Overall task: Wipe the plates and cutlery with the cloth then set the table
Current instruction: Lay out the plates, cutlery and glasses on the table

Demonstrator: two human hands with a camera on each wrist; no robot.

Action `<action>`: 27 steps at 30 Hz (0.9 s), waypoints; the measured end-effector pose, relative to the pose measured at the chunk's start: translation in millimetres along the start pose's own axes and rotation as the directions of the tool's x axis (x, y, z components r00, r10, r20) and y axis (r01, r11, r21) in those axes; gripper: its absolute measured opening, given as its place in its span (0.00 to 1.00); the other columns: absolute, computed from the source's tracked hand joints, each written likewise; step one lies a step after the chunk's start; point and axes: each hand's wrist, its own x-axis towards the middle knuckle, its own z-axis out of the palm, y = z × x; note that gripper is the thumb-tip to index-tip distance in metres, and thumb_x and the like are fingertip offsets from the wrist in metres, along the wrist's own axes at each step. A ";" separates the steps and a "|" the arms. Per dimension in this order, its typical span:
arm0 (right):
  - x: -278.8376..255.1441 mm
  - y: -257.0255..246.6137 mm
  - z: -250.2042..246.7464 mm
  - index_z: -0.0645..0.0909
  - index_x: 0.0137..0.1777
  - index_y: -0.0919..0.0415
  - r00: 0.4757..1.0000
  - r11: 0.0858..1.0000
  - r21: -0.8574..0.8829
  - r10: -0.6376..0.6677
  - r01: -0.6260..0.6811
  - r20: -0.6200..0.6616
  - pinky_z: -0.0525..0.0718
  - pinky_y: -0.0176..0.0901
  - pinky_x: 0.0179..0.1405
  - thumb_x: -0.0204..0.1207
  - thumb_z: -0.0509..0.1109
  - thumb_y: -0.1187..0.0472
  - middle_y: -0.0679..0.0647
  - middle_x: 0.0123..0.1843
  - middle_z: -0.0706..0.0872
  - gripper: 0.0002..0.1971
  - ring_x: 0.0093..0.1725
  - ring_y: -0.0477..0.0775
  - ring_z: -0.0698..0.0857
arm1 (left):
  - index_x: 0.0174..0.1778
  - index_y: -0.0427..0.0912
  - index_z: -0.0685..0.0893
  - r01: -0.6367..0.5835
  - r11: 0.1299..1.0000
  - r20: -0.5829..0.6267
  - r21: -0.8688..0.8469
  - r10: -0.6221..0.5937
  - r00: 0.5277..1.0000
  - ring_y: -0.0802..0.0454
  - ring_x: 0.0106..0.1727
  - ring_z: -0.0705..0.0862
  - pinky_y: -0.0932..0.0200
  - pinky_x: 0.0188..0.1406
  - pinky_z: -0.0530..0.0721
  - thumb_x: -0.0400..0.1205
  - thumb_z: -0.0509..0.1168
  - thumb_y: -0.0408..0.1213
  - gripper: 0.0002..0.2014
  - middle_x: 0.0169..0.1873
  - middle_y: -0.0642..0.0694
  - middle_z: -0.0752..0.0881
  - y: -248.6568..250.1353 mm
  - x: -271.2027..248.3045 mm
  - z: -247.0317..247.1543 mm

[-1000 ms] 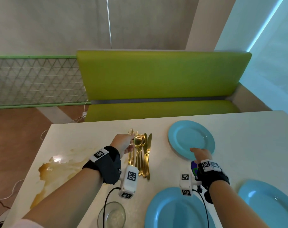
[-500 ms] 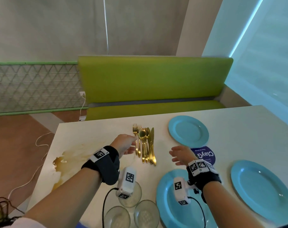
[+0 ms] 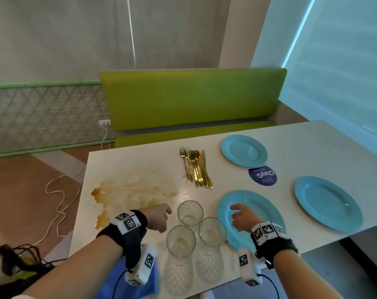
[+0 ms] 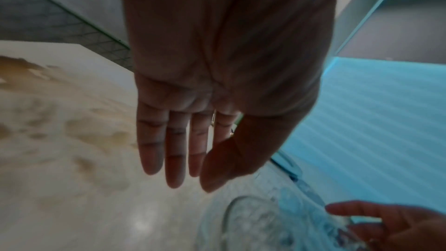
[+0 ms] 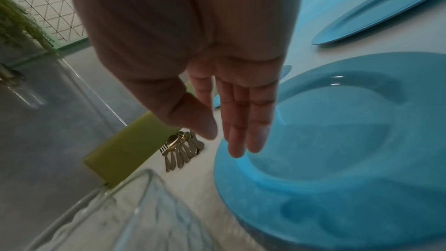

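Three blue plates lie on the white table (image 3: 312, 147): a far plate (image 3: 244, 150), a right plate (image 3: 327, 203) and a near plate (image 3: 258, 210) (image 5: 337, 150). Gold cutlery (image 3: 195, 167) (image 5: 179, 152) lies bunched at the table's far middle. A blue cloth (image 3: 118, 283) shows at the near edge under my left forearm. My left hand (image 3: 159, 219) (image 4: 183, 152) hovers empty with straight fingers beside the glasses. My right hand (image 3: 240, 216) (image 5: 231, 121) hangs open over the near plate's left rim, holding nothing.
Three empty glasses (image 3: 190, 213) (image 3: 180, 241) (image 3: 212, 231) stand in a cluster between my hands. A brown spill (image 3: 127, 190) covers the table's left part. A dark round sticker (image 3: 262, 175) sits between the plates. A green bench (image 3: 192, 104) stands behind the table.
Both hands drew back toward the near edge. My left hand left the cutlery, my right hand left the far plate, and the view tilted down to show three glasses.
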 end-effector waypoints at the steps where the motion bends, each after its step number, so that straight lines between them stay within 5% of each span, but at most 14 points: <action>1: -3.7 2.9 4.3 0.65 0.76 0.62 1.000 1.000 -0.016 -0.008 0.008 0.013 0.79 0.34 0.35 0.74 0.61 0.75 0.66 0.64 0.80 0.29 0.47 0.55 0.79 | 0.79 0.42 0.61 0.003 0.999 0.020 0.038 -0.004 1.000 0.46 0.70 0.75 0.60 0.54 0.76 0.77 0.64 0.26 0.34 0.73 0.43 0.73 -4.3 -1.7 4.8; 4: -12.7 8.5 13.7 0.65 0.75 0.65 0.999 0.999 0.032 -0.015 0.014 0.051 0.78 0.32 0.26 0.74 0.60 0.80 0.66 0.65 0.78 0.29 0.43 0.57 0.80 | 0.82 0.43 0.53 -0.020 0.993 0.030 0.118 0.016 0.999 0.44 0.72 0.75 0.59 0.56 0.77 0.76 0.69 0.28 0.42 0.77 0.42 0.68 -16.0 -2.9 15.9; 8: -14.6 12.0 14.5 0.65 0.76 0.62 1.000 1.000 0.021 -0.021 0.021 -0.001 0.77 0.36 0.29 0.72 0.61 0.79 0.64 0.71 0.75 0.32 0.48 0.58 0.79 | 0.83 0.42 0.50 -0.063 0.988 -0.094 0.144 0.077 0.993 0.44 0.77 0.70 0.58 0.67 0.73 0.75 0.72 0.30 0.46 0.78 0.40 0.66 -24.5 -0.2 14.2; 10: -14.8 10.1 11.3 0.62 0.78 0.57 0.999 0.999 -0.037 -0.033 0.034 0.022 0.81 0.39 0.38 0.70 0.65 0.78 0.60 0.73 0.73 0.36 0.52 0.55 0.78 | 0.84 0.42 0.44 -0.083 0.985 -0.066 0.154 0.094 0.993 0.44 0.81 0.62 0.57 0.76 0.67 0.71 0.77 0.34 0.54 0.81 0.39 0.60 -26.8 3.7 10.7; 13: -14.7 8.5 13.4 0.53 0.81 0.50 0.985 0.966 -0.240 -0.053 0.093 0.167 0.78 0.47 0.67 0.66 0.74 0.73 0.55 0.79 0.67 0.47 0.67 0.54 0.77 | 0.82 0.42 0.33 -0.139 0.955 0.064 0.263 0.127 0.990 0.44 0.84 0.49 0.52 0.83 0.55 0.65 0.81 0.42 0.67 0.83 0.38 0.48 -25.9 4.3 14.9; 15: -13.0 9.3 19.2 0.50 0.82 0.49 0.967 0.954 -0.276 -0.043 0.114 0.250 0.75 0.46 0.70 0.64 0.77 0.72 0.53 0.81 0.64 0.52 0.72 0.56 0.75 | 0.82 0.44 0.33 -0.173 0.945 0.086 0.277 0.154 0.984 0.43 0.84 0.49 0.50 0.83 0.54 0.63 0.82 0.45 0.68 0.83 0.39 0.48 -27.2 5.8 24.7; 18: -14.3 6.3 25.1 0.49 0.82 0.50 0.952 0.951 -0.260 -0.087 0.167 0.294 0.76 0.39 0.63 0.62 0.79 0.72 0.53 0.80 0.66 0.55 0.62 0.53 0.80 | 0.83 0.47 0.41 -0.256 0.948 0.065 0.191 0.248 0.967 0.44 0.82 0.55 0.51 0.82 0.56 0.57 0.83 0.53 0.69 0.82 0.41 0.54 -31.1 7.4 41.1; 21: -13.8 1.9 28.8 0.46 0.82 0.46 0.943 0.925 -0.300 -0.142 0.235 0.301 0.75 0.37 0.62 0.59 0.81 0.69 0.54 0.76 0.72 0.58 0.64 0.54 0.80 | 0.83 0.46 0.46 -0.293 0.948 0.001 0.122 0.295 0.956 0.46 0.81 0.58 0.54 0.81 0.57 0.43 0.73 0.67 0.73 0.80 0.42 0.57 -35.3 12.6 52.7; 24: -12.4 -1.2 32.7 0.41 0.81 0.40 0.934 0.903 -0.338 -0.152 0.264 0.324 0.73 0.42 0.69 0.59 0.82 0.64 0.57 0.76 0.73 0.61 0.71 0.58 0.75 | 0.83 0.44 0.46 -0.325 0.942 -0.068 0.088 0.331 0.941 0.48 0.82 0.56 0.56 0.81 0.54 0.42 0.67 0.70 0.73 0.81 0.44 0.56 -36.9 15.4 57.7; 27: -11.4 -4.9 38.2 0.39 0.81 0.42 0.924 0.906 -0.319 -0.161 0.278 0.347 0.66 0.49 0.77 0.59 0.82 0.64 0.54 0.81 0.64 0.62 0.79 0.58 0.66 | 0.83 0.45 0.43 -0.329 0.944 -0.085 0.036 0.331 0.940 0.48 0.82 0.55 0.55 0.81 0.53 0.48 0.75 0.66 0.72 0.82 0.43 0.55 -40.5 18.5 60.2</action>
